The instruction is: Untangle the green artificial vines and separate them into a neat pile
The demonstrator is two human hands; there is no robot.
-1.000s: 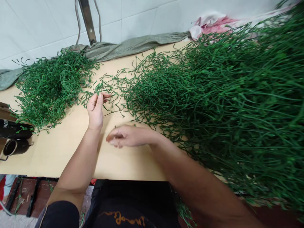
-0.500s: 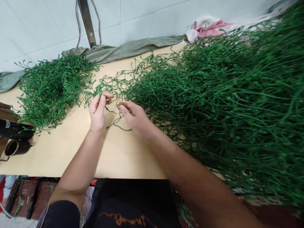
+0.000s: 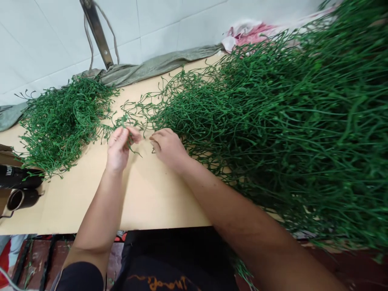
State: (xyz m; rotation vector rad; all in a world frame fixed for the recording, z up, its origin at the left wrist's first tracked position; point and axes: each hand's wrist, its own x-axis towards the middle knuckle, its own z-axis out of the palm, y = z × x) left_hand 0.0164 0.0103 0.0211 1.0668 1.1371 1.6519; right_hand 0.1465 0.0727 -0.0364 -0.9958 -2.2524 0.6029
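My left hand (image 3: 119, 147) pinches a small bunch of thin green stems (image 3: 123, 120) with bud-like tips between thumb and fingers; loose ends hang below the grip. To its right, my right hand (image 3: 169, 148) is closed, palm down, with curled fingers just above the table. A short dark bit shows under its fingertips, but what they hold is mostly hidden. Beside and beyond my right hand spreads a large heap of the same green stems (image 3: 257, 109). A smaller pile of green stems (image 3: 60, 121) lies to the left of my left hand.
The tan tabletop (image 3: 145, 202) runs along a tiled wall. A grey-green cloth (image 3: 157, 64) and a pink-and-white cloth (image 3: 248, 34) lie along the back. A black container (image 3: 18, 176) and a dark mug (image 3: 26, 199) stand at the left edge. A metal upright (image 3: 97, 34) stands behind.
The loose stems that lay below and between my hands no longer show there. My left hand still grips its bunch; the fingers of my right hand have curled inward. The view has shifted slightly.
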